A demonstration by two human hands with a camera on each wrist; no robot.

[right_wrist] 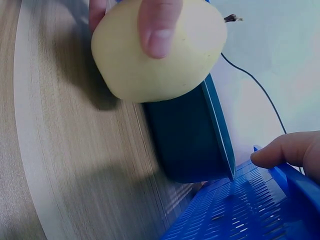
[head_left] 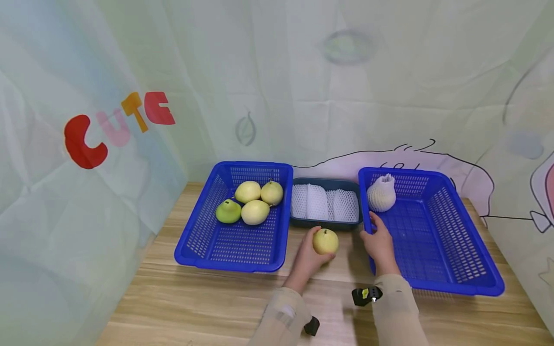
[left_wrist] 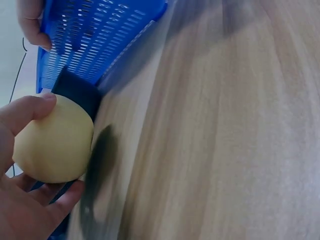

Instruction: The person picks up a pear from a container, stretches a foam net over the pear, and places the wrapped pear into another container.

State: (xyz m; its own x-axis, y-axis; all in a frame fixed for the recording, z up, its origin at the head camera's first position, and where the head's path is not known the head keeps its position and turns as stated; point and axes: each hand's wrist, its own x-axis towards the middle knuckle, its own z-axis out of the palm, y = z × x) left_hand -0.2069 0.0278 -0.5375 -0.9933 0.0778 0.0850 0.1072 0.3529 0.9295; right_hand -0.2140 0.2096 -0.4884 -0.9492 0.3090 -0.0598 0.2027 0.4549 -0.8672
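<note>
A pale cloth (head_left: 268,72) with coloured letters (head_left: 85,161) reading CUTE hangs behind the wood-grain table (head_left: 207,307). On it stand the right blue basket (head_left: 454,287), whose left rim my right hand (head_left: 381,244) grips, and the left blue basket (head_left: 233,266), with four pears (head_left: 255,213). Between them sits a dark tray (head_left: 324,224) of white foam nets (head_left: 317,203). My left hand (head_left: 308,257) curls around a yellow pear (head_left: 327,243) over the table, just in front of the tray; its stem points up, the body too round for me to tell a long axis.
</note>
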